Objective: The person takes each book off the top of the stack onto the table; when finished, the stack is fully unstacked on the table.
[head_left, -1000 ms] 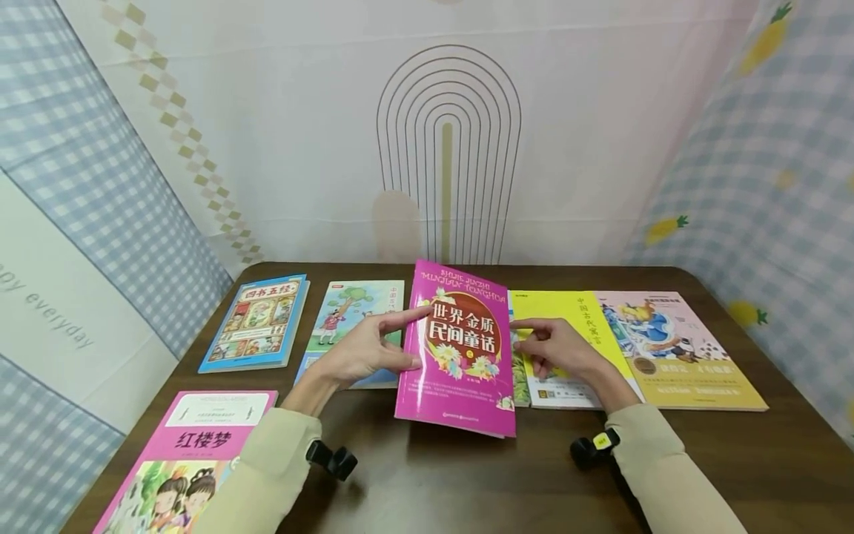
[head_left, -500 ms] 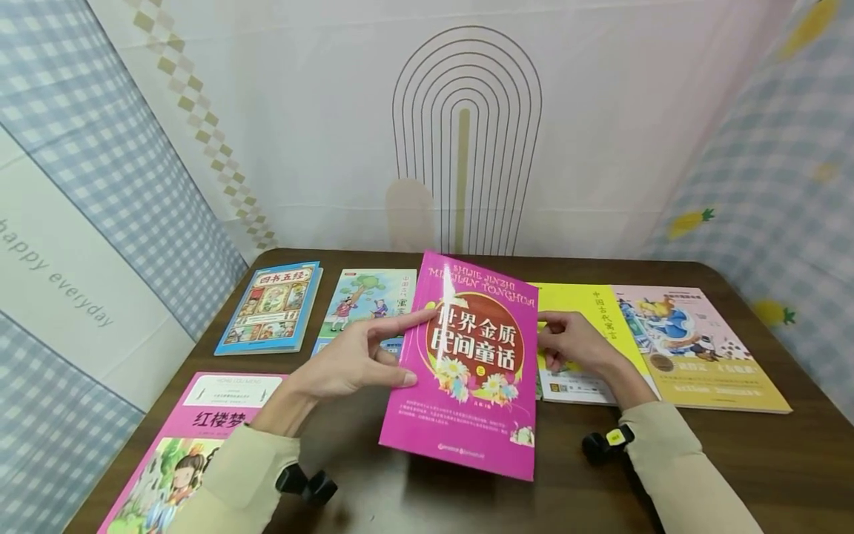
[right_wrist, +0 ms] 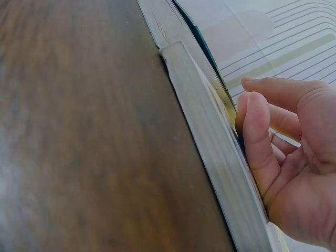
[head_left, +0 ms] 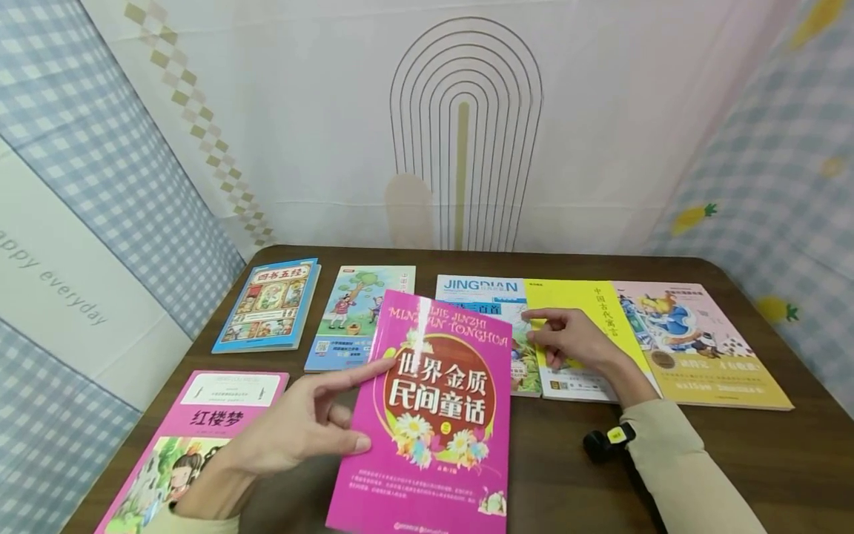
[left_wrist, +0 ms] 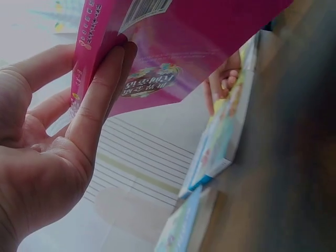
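My left hand (head_left: pixel 293 426) grips a magenta book (head_left: pixel 434 419) by its spine edge. The book is tilted and raised off the table, front cover toward me in the head view. In the left wrist view the book's back cover (left_wrist: pixel 199 31) shows, with fingers (left_wrist: pixel 97 105) on the back and the thumb side at the spine. My right hand (head_left: pixel 577 345) is over a yellow book (head_left: pixel 590 293) and the edge of a blue-topped book (head_left: pixel 480 285), fingers loosely bent around nothing. The right wrist view shows that hand (right_wrist: pixel 299 152) close beside a book's page edge (right_wrist: pixel 210 142); contact is unclear.
Toward the left lie a blue-bordered book (head_left: pixel 267 304), a green picture book (head_left: pixel 343 330) and a pink book (head_left: pixel 220 389) nearer the front. A pink-and-yellow book (head_left: pixel 707 363) adjoins the yellow one. The brown table (head_left: pixel 754 460) ends at a white curtain (head_left: pixel 300 148).
The magenta book has come down and nearer to me with my left hand, uncovering the blue-topped book behind it. My right hand stays over the yellow book, now apart from the magenta one.
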{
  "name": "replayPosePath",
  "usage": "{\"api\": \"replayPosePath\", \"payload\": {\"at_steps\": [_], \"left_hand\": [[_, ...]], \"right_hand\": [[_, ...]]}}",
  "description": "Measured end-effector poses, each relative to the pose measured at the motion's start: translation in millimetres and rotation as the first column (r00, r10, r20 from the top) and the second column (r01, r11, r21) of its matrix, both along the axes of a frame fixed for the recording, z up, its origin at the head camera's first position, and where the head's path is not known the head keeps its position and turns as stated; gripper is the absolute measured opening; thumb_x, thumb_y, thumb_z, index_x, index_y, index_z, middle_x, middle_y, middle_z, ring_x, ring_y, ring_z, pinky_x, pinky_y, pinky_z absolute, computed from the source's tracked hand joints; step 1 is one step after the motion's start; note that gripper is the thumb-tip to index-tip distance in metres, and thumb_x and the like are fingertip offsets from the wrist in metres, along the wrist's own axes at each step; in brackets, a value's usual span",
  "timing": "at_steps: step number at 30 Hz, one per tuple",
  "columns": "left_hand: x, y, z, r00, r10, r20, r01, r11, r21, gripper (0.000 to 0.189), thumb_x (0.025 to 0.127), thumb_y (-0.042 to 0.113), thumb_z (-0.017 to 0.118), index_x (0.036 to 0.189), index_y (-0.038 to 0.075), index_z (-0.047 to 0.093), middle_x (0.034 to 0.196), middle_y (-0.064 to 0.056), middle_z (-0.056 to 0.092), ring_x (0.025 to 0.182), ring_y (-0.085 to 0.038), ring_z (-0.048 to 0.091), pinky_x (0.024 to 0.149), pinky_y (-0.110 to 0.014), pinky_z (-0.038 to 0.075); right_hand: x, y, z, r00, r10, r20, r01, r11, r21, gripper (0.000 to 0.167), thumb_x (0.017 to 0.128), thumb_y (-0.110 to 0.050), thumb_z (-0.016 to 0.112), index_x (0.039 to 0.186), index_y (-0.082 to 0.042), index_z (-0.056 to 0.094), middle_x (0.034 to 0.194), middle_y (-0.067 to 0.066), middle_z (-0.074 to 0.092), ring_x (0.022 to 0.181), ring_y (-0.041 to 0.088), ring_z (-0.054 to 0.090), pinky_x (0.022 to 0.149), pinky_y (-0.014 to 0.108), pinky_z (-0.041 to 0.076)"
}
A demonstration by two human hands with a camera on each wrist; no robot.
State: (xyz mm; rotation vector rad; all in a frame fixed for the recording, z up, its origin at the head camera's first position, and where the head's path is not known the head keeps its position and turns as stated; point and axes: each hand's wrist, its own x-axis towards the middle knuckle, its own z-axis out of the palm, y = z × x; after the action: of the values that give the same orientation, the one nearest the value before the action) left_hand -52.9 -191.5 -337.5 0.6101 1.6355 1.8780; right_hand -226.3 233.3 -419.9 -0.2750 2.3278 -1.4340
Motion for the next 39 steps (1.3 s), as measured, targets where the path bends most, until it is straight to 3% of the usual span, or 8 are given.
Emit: {"api": "replayPosePath", "payload": {"at_steps": [9, 12, 15, 20, 26, 29, 32, 39], "left_hand": [[29.5, -29.8, -32.3, 0.986, -0.013, 0.164, 0.005, 0.999, 0.053, 0.073, 0.104, -0.005, 0.057, 0.168, 0.019, 0.031, 0.129, -0.021, 0.074, 0.11, -0.031, 0.077, 0.102, -0.04, 0.06], [38.7, -40.6, -44.5, 0.98, 0.013, 0.199, -0.018, 0.999, 0.027, 0.071, 0.104, -0.003, 0.058, 0.166, 0.025, 0.036, 0.087, -0.008, 0.077, 0.076, -0.012, 0.074, 0.073, -0.026, 0.062], [45.2, -51.1, -55.3, 0.974, 0.03, 0.224, -0.032, 1.0, 0.002, 0.071, 0.104, -0.003, 0.058, 0.164, 0.032, 0.041, 0.057, -0.001, 0.046, 0.053, -0.006, 0.043, 0.044, -0.025, 0.034], [51.3, -65.3, -66.1, 0.965, 0.037, 0.258, -0.033, 0.999, -0.019, 0.074, 0.105, -0.004, 0.055, 0.163, 0.04, 0.04, 0.056, -0.017, 0.025, 0.047, -0.015, 0.03, 0.042, -0.027, 0.026], [53.8, -79.0, -67.5, 0.949, 0.134, 0.286, -0.077, 0.976, -0.202, 0.073, 0.102, 0.005, 0.065, 0.157, 0.049, 0.046, 0.061, 0.003, 0.054, 0.051, -0.005, 0.046, 0.051, -0.018, 0.041], [53.1, -84.2, -68.0, 0.945, 0.189, 0.268, -0.105, 0.949, -0.299, 0.076, 0.1, 0.007, 0.07, 0.163, 0.037, 0.041, 0.09, -0.005, 0.076, 0.057, -0.005, 0.057, 0.054, -0.018, 0.046], [52.2, -88.6, -67.9, 0.944, 0.229, 0.24, -0.129, 0.92, -0.37, 0.08, 0.098, 0.009, 0.074, 0.167, 0.021, 0.034, 0.118, -0.017, 0.077, 0.061, -0.009, 0.061, 0.054, -0.019, 0.047], [48.3, -97.8, -64.2, 0.976, 0.17, 0.136, -0.099, 0.903, -0.418, 0.084, 0.098, 0.007, 0.073, 0.165, 0.001, 0.023, 0.095, -0.013, 0.079, 0.052, -0.004, 0.049, 0.048, -0.017, 0.038]], "right_hand": [[-1.4, 0, -0.1, 1.0, 0.007, -0.005, -0.007, 1.0, 0.006, 0.06, 0.1, -0.03, 0.075, 0.154, -0.011, 0.055, 0.077, 0.012, 0.065, 0.055, 0.019, 0.062, 0.057, 0.032, 0.061], [-1.9, 0, 1.2, 1.0, 0.011, -0.004, -0.011, 1.0, 0.007, 0.06, 0.1, -0.03, 0.075, 0.154, -0.012, 0.055, 0.078, 0.013, 0.065, 0.056, 0.02, 0.062, 0.058, 0.033, 0.061], [-1.9, -1, 2.5, 1.0, 0.013, 0.001, -0.013, 1.0, 0.002, 0.059, 0.1, -0.03, 0.075, 0.153, -0.012, 0.056, 0.079, 0.013, 0.065, 0.056, 0.02, 0.062, 0.058, 0.033, 0.061], [-1.4, 0, 3.2, 1.0, 0.01, 0.003, -0.01, 1.0, -0.003, 0.058, 0.1, -0.029, 0.075, 0.152, -0.012, 0.057, 0.08, 0.014, 0.065, 0.055, 0.02, 0.062, 0.058, 0.032, 0.061], [-0.5, 1, 2.9, 1.0, 0.005, 0.011, -0.005, 1.0, 0.001, 0.058, 0.1, -0.029, 0.075, 0.153, -0.012, 0.057, 0.079, 0.014, 0.064, 0.055, 0.019, 0.062, 0.058, 0.031, 0.061], [0.2, 2, 3.2, 1.0, 0.0, 0.012, 0.0, 1.0, 0.005, 0.057, 0.101, -0.028, 0.074, 0.152, -0.012, 0.056, 0.08, 0.014, 0.065, 0.055, 0.019, 0.062, 0.058, 0.031, 0.061], [0.4, 2, 3.2, 1.0, -0.002, 0.012, 0.002, 1.0, 0.011, 0.056, 0.101, -0.028, 0.074, 0.152, -0.011, 0.057, 0.08, 0.014, 0.065, 0.055, 0.018, 0.063, 0.057, 0.032, 0.061], [-1.5, 1, 2.4, 1.0, 0.004, 0.021, -0.004, 1.0, 0.002, 0.056, 0.101, -0.028, 0.074, 0.152, -0.012, 0.057, 0.081, 0.014, 0.064, 0.055, 0.018, 0.063, 0.058, 0.033, 0.062]]}}
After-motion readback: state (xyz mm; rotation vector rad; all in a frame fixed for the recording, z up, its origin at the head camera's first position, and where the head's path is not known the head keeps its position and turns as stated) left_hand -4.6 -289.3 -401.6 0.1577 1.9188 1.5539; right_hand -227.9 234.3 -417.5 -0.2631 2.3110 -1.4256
